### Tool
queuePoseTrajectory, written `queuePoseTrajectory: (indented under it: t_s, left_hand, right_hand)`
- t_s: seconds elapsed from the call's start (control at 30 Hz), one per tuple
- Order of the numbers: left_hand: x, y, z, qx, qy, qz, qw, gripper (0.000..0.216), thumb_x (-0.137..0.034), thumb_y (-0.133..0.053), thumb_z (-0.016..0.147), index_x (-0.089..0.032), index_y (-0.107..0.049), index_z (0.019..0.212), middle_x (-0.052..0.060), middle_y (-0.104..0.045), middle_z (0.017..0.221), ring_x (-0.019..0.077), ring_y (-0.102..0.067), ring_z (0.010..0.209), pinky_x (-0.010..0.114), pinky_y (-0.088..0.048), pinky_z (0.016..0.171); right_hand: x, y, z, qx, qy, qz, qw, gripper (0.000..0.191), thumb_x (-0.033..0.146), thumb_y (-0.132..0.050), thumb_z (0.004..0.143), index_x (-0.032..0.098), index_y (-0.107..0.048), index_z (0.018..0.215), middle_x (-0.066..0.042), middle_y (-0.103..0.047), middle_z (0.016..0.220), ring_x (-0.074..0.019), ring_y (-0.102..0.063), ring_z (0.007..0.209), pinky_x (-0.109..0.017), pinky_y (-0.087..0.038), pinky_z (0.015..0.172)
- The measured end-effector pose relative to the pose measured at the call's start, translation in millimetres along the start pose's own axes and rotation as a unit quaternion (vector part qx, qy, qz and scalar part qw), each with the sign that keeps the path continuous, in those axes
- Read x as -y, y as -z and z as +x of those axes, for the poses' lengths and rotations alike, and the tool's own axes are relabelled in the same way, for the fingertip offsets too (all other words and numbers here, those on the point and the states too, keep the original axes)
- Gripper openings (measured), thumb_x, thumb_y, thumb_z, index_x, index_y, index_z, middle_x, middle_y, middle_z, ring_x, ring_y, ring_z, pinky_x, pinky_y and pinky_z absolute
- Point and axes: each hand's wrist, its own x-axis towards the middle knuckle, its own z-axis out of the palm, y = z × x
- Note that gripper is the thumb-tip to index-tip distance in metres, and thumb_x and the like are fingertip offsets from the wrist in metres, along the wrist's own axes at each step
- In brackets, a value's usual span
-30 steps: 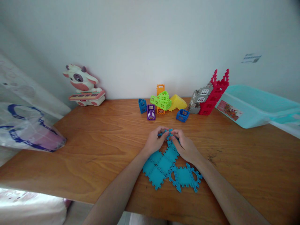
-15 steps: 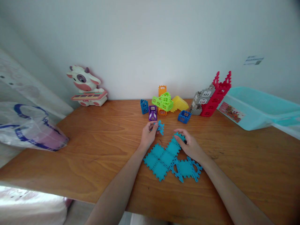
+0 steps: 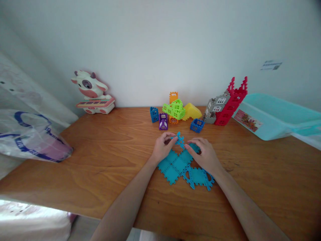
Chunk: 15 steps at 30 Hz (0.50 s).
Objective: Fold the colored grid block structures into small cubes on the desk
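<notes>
Piece (image 3: 180, 140), small, blue and toothed, is pinched between thumb and fingers of the left hand (image 3: 162, 147); I have it just above the far end of the blue sheet (image 3: 180, 163). Right hand (image 3: 204, 154) is half curled over the sheet's far right strip, thumb tip close to the piece. Can't tell from my feed whether it grips the strip or only hovers at it.

Sheet lies flat on the table (image 3: 112, 157), toothed squares joined edge to edge. Arched section (image 3: 198, 176) sits at its near right, partly behind my right wrist.

Behind the hands I get: blue panel (image 3: 154, 114), purple car (image 3: 163, 123), green block (image 3: 175, 109) against orange pieces (image 3: 173, 97), yellow piece (image 3: 192, 111), blue box (image 3: 197, 125). Right of those, grey wall (image 3: 216, 106) against red tower (image 3: 231, 105), then bin (image 3: 273, 125). Far left: cow toy (image 3: 93, 88), clear bag (image 3: 35, 142) nearer me.
</notes>
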Motion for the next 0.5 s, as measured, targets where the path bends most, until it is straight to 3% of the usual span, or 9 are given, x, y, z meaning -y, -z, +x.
queuePoseTrajectory:
  t_s: [0.13,0.27,0.5]
  left_hand:
    - [2.2,-2.3,-2.0,0.044,-0.032,-0.004,0.999,0.031,-0.041,-0.068,0.086,-0.017,-0.063,0.105,0.009,-0.073,0.106,0.0183,-0.07,0.093,0.028,-0.053,0.078]
    - [2.3,-2.2,-3.4,0.08,-0.044,-0.004,0.996,0.034,-0.04,-0.067,0.086,-0.018,-0.065,0.111,0.01,-0.073,0.11,0.02,-0.07,0.098,0.031,-0.055,0.084]
    - [5.5,1.7,-5.2,0.13,-0.03,-0.004,0.991,0.038,-0.04,-0.069,0.085,-0.017,-0.065,0.114,0.011,-0.073,0.111,0.0218,-0.071,0.095,0.035,-0.057,0.085]
  right_hand:
    - [1.5,-2.5,-1.6,0.042,0.036,-0.004,0.998,0.028,0.048,-0.057,0.092,0.023,-0.07,0.094,-0.007,-0.071,0.098,-0.0268,-0.064,0.097,-0.045,-0.046,0.088]
    - [1.0,-3.6,0.0,0.037,0.031,0.034,0.998,0.024,0.043,-0.056,0.093,0.023,-0.068,0.086,-0.006,-0.072,0.09,-0.0248,-0.066,0.089,-0.042,-0.048,0.084]
    - [3.6,-2.0,-0.4,-0.003,-0.111,0.153,0.982,0.027,0.049,-0.062,0.088,0.023,-0.067,0.093,-0.006,-0.074,0.091,-0.0232,-0.069,0.085,-0.036,-0.052,0.075]
